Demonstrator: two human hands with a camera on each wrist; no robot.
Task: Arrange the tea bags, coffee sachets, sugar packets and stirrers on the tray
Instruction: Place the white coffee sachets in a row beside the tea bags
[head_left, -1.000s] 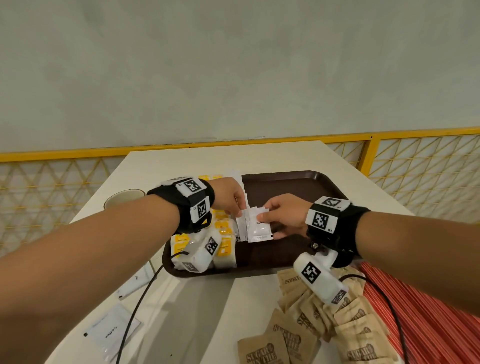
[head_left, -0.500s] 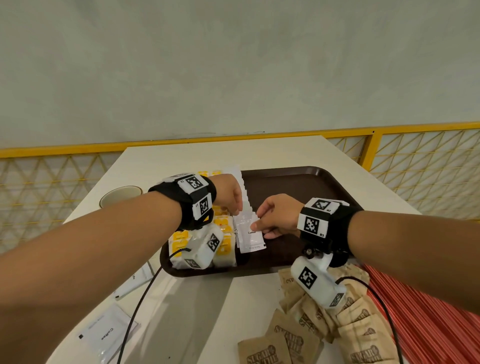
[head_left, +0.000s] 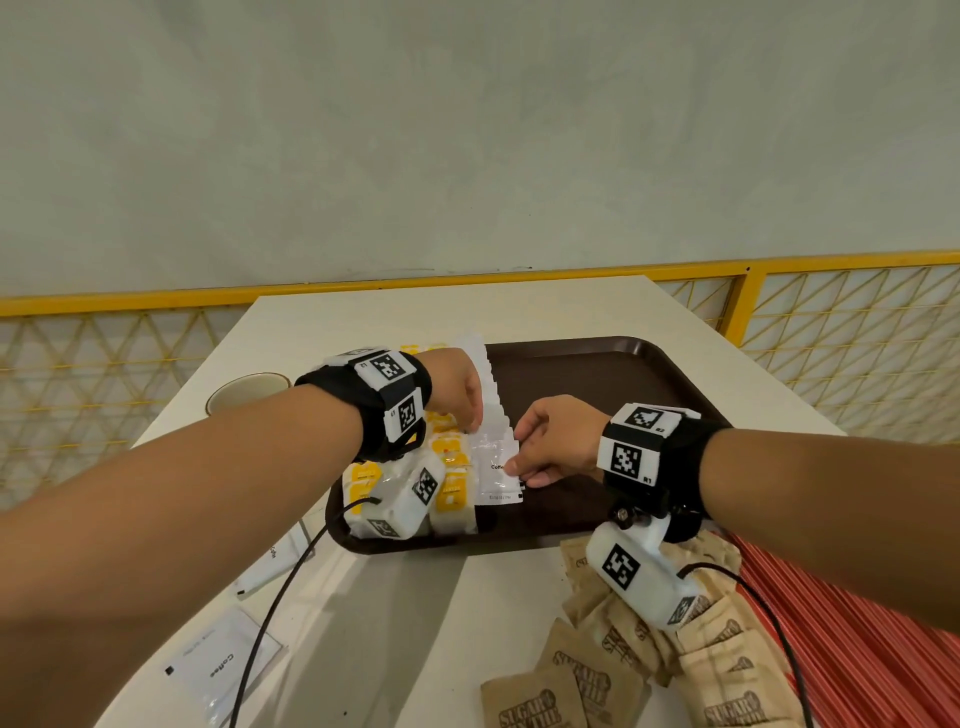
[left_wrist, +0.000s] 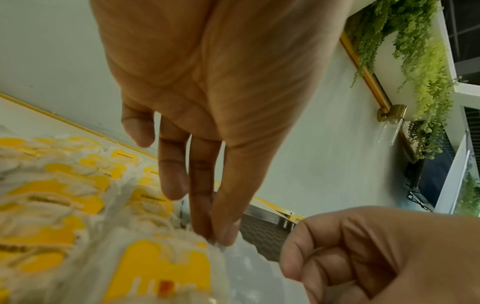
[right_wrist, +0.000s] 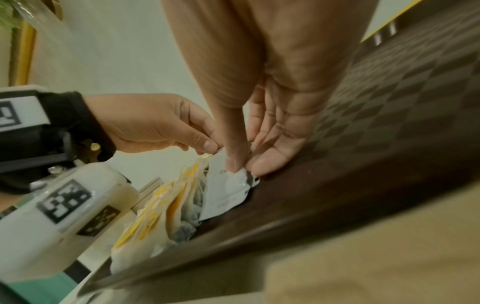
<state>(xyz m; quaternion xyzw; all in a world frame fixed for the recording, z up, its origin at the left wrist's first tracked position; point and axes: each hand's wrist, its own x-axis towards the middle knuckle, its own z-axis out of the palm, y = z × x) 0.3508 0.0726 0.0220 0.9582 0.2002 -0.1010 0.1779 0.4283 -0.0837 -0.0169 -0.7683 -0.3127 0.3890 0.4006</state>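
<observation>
Your left hand (head_left: 457, 389) hides the far end of the tea bags (head_left: 449, 488) and part of the coffee sachet row (head_left: 488, 395) on the tray (head_left: 597, 364). The left wrist camera housing (head_left: 402, 501) covers the near tea bags. Your right forearm masks part of the sugar packets (head_left: 597, 675) and red stirrers (head_left: 857, 649), both cut off by the lower edge. In the left wrist view, the tea bags (left_wrist: 64, 205) are blurred, their print unreadable. The cup (head_left: 244, 397) is half hidden behind your left forearm.
</observation>
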